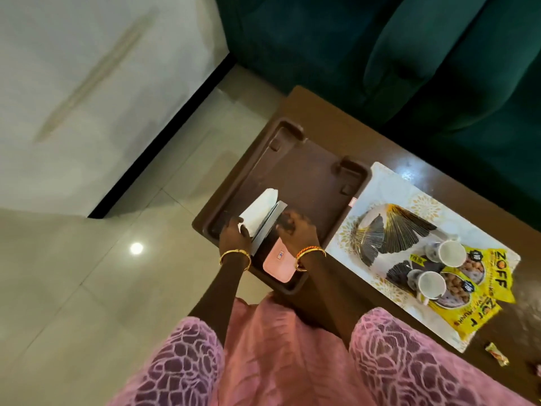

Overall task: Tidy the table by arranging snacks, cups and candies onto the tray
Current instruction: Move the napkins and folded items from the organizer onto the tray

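From my remote seat I see a dark brown plastic tray point(295, 171) with moulded handle loops and a raised rim, sitting on the glossy brown wooden table point(328, 118). Both hands work inside its near end: my left hand point(234, 230) curls its fingers round the edge of a flat white folded sheet point(259, 209), which looks like a napkin or paper, and my right hand point(295, 230) rests bent fingers against a thin grey card-like slab point(269, 224) tilted up beside that sheet; whether it truly grips it I cannot tell. A smooth pink rectangular object point(276, 265) with rounded corners lies flat in the tray between the wrists. Just beside the tray, a white placemat point(386, 186) with gold print carries a pale ceramic dish point(389, 230) with ribbed black-and-gold leaf shapes, two white cups point(450, 253) point(430, 284) and two crinkly yellow snack packets point(494, 276) point(471, 317), none of them on the tray. A small wrapped candy point(496, 353) lies on the bare wood near the mat's corner. Behind stands a green velvet sofa point(409, 54).
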